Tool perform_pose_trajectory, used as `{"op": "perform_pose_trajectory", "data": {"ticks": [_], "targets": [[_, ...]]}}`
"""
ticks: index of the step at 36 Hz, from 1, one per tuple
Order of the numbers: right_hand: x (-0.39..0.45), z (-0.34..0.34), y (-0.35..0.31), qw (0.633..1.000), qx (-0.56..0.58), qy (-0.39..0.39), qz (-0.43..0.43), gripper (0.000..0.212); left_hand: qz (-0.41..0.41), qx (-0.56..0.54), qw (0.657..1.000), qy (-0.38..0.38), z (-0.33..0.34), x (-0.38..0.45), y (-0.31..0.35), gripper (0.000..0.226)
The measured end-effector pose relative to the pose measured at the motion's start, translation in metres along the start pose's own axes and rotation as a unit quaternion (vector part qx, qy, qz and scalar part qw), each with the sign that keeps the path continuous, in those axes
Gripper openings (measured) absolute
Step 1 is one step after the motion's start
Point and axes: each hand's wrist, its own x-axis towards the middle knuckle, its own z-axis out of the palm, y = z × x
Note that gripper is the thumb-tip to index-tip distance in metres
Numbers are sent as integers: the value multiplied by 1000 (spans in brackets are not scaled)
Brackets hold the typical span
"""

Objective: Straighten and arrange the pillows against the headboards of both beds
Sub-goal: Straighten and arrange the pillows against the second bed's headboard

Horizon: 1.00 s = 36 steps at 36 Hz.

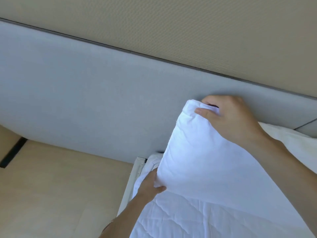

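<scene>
Hands are gripping a white pillow (202, 155) by the headboard (85, 100): right hand (231, 117) pinching its top corner, left hand (151, 184) clutching its lower corner.

A beige textured wall (188, 28) filled the upper part of the view. Pale floor (60, 186) spread at lower left, and a dark strip (13, 153) ran aslant across it near the left edge. White quilted bedding (197, 219) lay crumpled at the bottom, its stitched seams crossing in diagonals.
</scene>
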Motion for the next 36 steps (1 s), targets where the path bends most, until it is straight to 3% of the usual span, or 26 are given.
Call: {"op": "perform_pose_trajectory", "data": {"ticks": [4,8,15,18,23,26,27,30,36], "targets": [[-7,1,4,998,29,51,6,32,-7,-4,999,36,-1,4,-1,22],[-9,-3,-1,993,27,118,-1,33,0,3,997,79,-2,7,-13,49],[-9,-1,-2,985,33,169,18,43,-7,47,989,143,-6,15,-26,54],[-8,0,3,984,31,175,25,33,-10,113,984,139,-5,17,-25,48],[-4,3,1,992,38,120,-15,30,-59,178,977,105,-23,14,-50,33],[-6,-4,2,991,78,111,-15,9,-68,171,981,68,-51,13,-59,42],[-9,-5,4,991,83,108,-16,6,-64,171,982,46,-61,10,-52,46],[-23,-9,22,989,115,97,9,24,-48,156,987,-5,-86,3,-9,39],[-59,-29,86,987,88,99,93,18,144,69,987,-31,-90,-20,155,58]]}}
